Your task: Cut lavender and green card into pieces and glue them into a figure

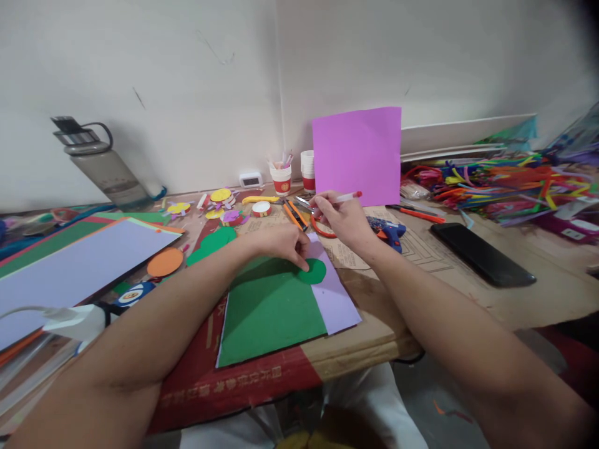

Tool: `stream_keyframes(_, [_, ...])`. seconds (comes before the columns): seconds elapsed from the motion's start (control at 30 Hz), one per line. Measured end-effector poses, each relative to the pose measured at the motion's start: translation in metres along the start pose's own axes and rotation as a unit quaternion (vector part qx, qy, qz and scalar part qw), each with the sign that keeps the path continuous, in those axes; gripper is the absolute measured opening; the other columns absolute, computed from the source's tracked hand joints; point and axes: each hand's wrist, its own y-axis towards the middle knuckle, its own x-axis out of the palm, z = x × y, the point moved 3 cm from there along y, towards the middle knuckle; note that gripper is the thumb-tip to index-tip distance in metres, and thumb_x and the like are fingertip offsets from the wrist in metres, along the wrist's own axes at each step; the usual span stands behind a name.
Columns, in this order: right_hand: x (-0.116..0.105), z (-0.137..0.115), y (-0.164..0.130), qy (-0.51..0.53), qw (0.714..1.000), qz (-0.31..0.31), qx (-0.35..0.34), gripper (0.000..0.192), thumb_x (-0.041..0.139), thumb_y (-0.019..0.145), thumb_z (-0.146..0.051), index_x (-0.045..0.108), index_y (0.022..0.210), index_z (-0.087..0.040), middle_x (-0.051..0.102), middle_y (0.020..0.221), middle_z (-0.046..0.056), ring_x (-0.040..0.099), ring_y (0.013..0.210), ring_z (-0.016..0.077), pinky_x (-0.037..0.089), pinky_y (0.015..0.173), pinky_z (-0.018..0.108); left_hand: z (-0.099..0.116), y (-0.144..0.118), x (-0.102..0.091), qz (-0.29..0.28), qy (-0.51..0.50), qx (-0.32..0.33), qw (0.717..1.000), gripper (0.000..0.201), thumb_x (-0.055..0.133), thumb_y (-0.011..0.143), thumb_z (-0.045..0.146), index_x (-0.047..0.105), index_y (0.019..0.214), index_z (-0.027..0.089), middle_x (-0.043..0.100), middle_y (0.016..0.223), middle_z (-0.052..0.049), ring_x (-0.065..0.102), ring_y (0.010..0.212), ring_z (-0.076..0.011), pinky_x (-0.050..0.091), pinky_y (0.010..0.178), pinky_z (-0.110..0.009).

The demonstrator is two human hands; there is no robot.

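Left hand [287, 242] touches green disc [316, 272], pinch unclear; right hand [344, 219], two o'clock, pinches pen [349, 197]; light pressure risks slippage.

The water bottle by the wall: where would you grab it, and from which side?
Probably by the carry loop at the bottle's top, coming from the person's right: the loop juts out on that side, leaving a gap for fingers.

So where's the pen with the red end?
In the head view, the right hand holds the pen right of centre, in front of the upright purple sheet.
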Motion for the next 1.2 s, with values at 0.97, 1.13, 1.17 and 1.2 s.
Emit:
stream_keyframes(0.97, [-0.001, 0.003, 0.000, -0.016, 1.000, 0.008, -0.011, 0.027, 0.046, 0.092, -0.037, 0.066, 0.088, -0.018, 0.067, 0.075, 0.003, 0.059, 0.066, 0.0138, 0.043, 0.057, 0.024, -0.002, -0.005, -0.012, 0.014, 0.032, -0.020, 0.999, 0.040, 0.051, 0.086, 0.051, 0.065, 0.072, 0.016, 0.061, 0.063, 0.001, 0.048, 0.055, -0.0087, 0.028, 0.053, -0.023])
stream_keyframes(1.13, [-0.001, 0.003, 0.000, -0.020, 1.000, 0.008, -0.012, 0.027, 0.047, 0.092, -0.037, 0.066, 0.088, -0.018, 0.067, 0.075, 0.003, 0.058, 0.064, 0.0132, 0.041, 0.056, 0.024, -0.004, -0.003, -0.010, 0.011, 0.015, -0.013, 1.000, 0.038, 0.055, 0.084, 0.052, 0.066, 0.074, 0.017, 0.063, 0.066, 0.001, 0.050, 0.056, -0.0089, 0.029, 0.054, -0.023])
stream_keyframes(1.17, [0.000, 0.004, 0.000, -0.020, 1.000, 0.007, -0.013, 0.027, 0.046, 0.092, -0.037, 0.066, 0.088, -0.018, 0.067, 0.074, 0.003, 0.058, 0.064, 0.0131, 0.041, 0.056, 0.024, -0.004, -0.003, -0.010, 0.008, 0.012, -0.002, 1.000, 0.037, 0.058, 0.082, 0.052, 0.067, 0.074, 0.017, 0.063, 0.065, 0.002, 0.050, 0.057, -0.0090, 0.030, 0.054, -0.023])
stream_keyframes(1.2, [0.000, 0.004, 0.000, -0.020, 1.000, 0.006, -0.014, 0.028, 0.046, 0.092, -0.037, 0.066, 0.088, -0.018, 0.067, 0.074, 0.002, 0.058, 0.064, 0.0129, 0.041, 0.055, 0.024, -0.003, -0.003, -0.009, 0.005, 0.010, 0.008, 1.000, 0.035, 0.061, 0.079, 0.051, 0.067, 0.073, 0.017, 0.062, 0.064, 0.002, 0.050, 0.056, -0.0091, 0.030, 0.054, -0.023])
